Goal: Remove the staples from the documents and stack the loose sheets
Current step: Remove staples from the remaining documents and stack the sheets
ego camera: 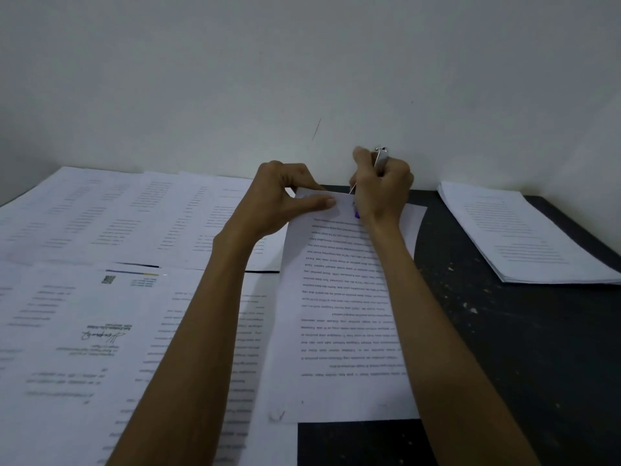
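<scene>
Left hand (282,196) is pinning the document (342,297) corner; right hand (381,186) is gripping the staple remover (381,159), prying; next, probably lifting the staple free.

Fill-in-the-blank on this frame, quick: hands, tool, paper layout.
1. Of the left hand and right hand, the ____ one grips the metal tool.
2. The other pinches the document at its ____ edge.
3. The neat stack of sheets lies to the document's ____.
4. The spread-out sheets lie to its ____.
Missing: right; far; right; left.
</scene>
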